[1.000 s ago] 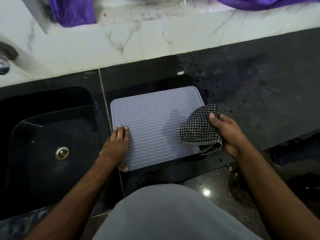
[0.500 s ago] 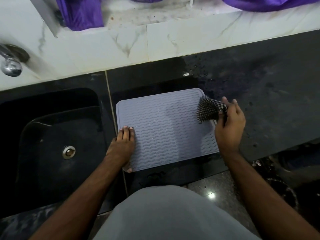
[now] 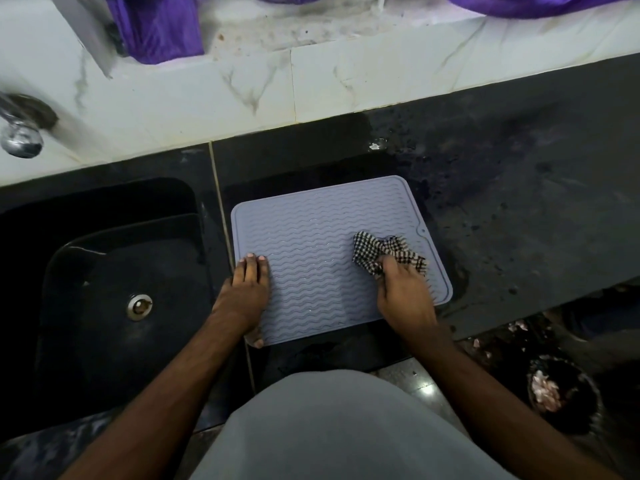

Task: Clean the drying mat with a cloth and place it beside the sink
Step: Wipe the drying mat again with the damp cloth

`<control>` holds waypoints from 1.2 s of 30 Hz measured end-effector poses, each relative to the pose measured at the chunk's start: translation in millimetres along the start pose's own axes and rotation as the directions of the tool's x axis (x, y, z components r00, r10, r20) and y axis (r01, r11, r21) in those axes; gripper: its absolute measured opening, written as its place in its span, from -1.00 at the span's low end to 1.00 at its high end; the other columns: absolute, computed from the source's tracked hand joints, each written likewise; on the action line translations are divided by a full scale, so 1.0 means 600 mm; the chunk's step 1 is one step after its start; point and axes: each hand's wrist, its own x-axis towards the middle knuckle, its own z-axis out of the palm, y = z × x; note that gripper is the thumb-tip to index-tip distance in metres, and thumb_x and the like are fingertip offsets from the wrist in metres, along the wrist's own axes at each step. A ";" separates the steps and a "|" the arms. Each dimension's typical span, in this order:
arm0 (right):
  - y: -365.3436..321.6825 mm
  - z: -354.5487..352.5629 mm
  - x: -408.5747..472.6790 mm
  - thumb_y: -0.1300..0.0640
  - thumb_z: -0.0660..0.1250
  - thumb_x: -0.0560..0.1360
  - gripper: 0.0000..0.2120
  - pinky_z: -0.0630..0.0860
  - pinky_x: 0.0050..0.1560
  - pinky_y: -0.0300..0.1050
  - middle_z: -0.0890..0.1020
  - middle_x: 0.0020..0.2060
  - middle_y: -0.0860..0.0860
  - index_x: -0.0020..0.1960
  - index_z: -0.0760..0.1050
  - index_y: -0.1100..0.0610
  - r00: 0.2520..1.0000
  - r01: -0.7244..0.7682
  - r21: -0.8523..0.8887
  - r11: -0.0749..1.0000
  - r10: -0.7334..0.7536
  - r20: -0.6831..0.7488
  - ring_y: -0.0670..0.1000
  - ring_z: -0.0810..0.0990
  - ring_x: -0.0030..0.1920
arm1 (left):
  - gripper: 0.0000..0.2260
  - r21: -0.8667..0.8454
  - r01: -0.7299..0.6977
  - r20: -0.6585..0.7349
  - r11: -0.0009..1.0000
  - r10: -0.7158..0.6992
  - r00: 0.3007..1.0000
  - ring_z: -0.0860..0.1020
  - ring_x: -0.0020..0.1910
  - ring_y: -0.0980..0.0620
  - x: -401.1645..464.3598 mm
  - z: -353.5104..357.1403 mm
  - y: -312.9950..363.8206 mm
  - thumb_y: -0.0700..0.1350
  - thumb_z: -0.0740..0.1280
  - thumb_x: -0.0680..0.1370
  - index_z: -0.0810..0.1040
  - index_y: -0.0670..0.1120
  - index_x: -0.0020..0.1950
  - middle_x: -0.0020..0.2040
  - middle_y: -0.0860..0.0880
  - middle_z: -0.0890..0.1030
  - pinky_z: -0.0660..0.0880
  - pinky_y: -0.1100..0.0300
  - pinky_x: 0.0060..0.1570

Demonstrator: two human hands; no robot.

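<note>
Head view
Mat (image 3: 322, 251): flat on the counter (image 3: 519, 209), left edge along the seam just right of the sink (image 3: 114, 289), front edge near the counter's front edge.
Left hand (image 3: 246, 292): palm down on the mat's front-left corner, fingers straight and held together, thumb off the mat's front edge; grips nothing.
Right hand (image 3: 403, 294): closed over the cloth (image 3: 388, 252), pressing it onto the mat's right part.
Risk, slip: likely slide or buckle of the soft mat if the left hand lifts during a hard stroke.
Risk, re-soiling: dark specks and wet patches on the counter right of the mat; a stroke past the right edge probably drags grime back on.
Risk, ridges: wavy ribs may keep dirt in the grooves under a light pass.
Risk, placing: counter under and around the mat looks wet, so the underside may pick up dirt.
Around: tap (image 3: 20, 133) at back left, purple fabric (image 3: 159, 26) on the back ledge, dark bin (image 3: 561, 396) on the floor at right.
In the way: nothing between mat and sink.
</note>
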 end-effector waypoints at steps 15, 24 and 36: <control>0.014 0.012 0.038 0.28 0.31 0.51 -0.49 0.28 0.45 0.15 0.51 0.41 0.12 0.45 0.45 0.08 0.981 -0.193 0.013 0.981 0.193 0.025 0.20 0.38 0.43 | 0.47 -0.180 0.001 0.107 0.984 0.019 0.994 -0.31 0.61 -0.25 -0.003 -0.005 -0.016 0.01 0.72 0.19 -0.46 -0.16 0.58 0.60 -0.22 -0.40 -0.05 -0.19 0.57; 0.072 -0.118 0.086 -0.08 0.32 0.55 -0.66 0.58 0.20 0.13 0.66 -0.02 -0.05 0.20 0.60 0.10 0.787 -0.417 0.759 0.500 0.617 0.026 0.09 0.64 0.10 | 0.48 -0.153 0.036 0.159 0.988 -0.011 0.987 -0.28 0.61 -0.27 0.003 -0.015 -0.007 -0.03 0.72 0.18 -0.48 -0.17 0.56 0.59 -0.24 -0.42 -0.02 -0.22 0.56; 0.077 -0.008 0.048 0.14 0.31 0.52 -0.44 0.35 0.42 0.17 0.45 0.44 0.21 0.52 0.36 0.14 0.959 -0.283 0.006 0.959 0.283 0.011 0.23 0.43 0.43 | 0.43 -0.190 0.021 0.133 0.982 0.004 0.991 -0.30 0.60 -0.30 0.009 -0.008 -0.008 -0.08 0.70 0.23 -0.48 -0.15 0.57 0.58 -0.25 -0.44 -0.07 -0.26 0.55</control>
